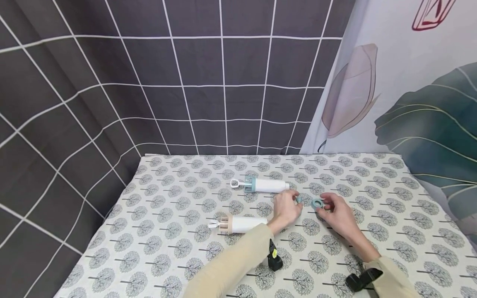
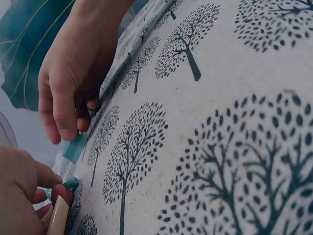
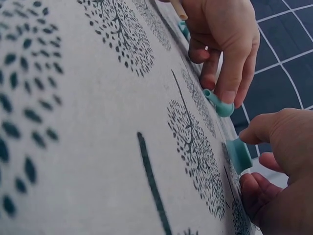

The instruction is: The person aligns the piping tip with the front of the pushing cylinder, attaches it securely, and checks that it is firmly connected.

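here | left grip (image 1: 287,208) holding teal piece (image 3: 224,108) | right grip (image 1: 338,212), teal ring (image 3: 239,156) | tubes (image 1: 269,186): contents hidden

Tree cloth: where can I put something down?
Between the dark curtain and two white tubes, and right of the right hand. It's crowded beside the tubes, where the left hand pinches a green piece and the right holds a green ring.

Gap between tubes (image 1: 270,185) (image 1: 246,224) — hands (image 1: 288,207) (image 1: 337,213) rightward
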The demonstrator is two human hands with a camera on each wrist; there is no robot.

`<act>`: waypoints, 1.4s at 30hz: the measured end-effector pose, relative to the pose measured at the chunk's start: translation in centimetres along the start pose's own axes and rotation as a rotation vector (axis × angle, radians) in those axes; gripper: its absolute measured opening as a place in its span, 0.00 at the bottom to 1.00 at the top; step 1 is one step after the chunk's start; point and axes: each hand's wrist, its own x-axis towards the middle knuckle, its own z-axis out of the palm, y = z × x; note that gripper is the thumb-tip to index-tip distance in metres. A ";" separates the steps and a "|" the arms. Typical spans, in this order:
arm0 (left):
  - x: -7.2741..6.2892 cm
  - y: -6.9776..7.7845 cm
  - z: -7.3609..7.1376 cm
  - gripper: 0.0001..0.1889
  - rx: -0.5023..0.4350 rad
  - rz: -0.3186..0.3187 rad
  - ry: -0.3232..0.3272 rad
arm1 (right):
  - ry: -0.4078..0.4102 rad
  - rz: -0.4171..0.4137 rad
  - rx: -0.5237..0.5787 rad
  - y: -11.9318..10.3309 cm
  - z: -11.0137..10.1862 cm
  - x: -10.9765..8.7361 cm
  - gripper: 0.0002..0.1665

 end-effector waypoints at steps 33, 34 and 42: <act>0.5 -0.3 0.4 0.06 -0.116 -0.021 -0.023 | -0.029 -0.040 -0.023 0.1 0.4 0.6 0.21; 0.5 -0.2 0.4 0.06 -0.117 -0.023 -0.020 | -0.023 -0.039 -0.019 0.1 0.4 0.6 0.21; 0.4 0.0 0.1 0.08 -0.123 -0.031 -0.021 | 0.004 -0.035 -0.012 0.0 0.3 0.2 0.21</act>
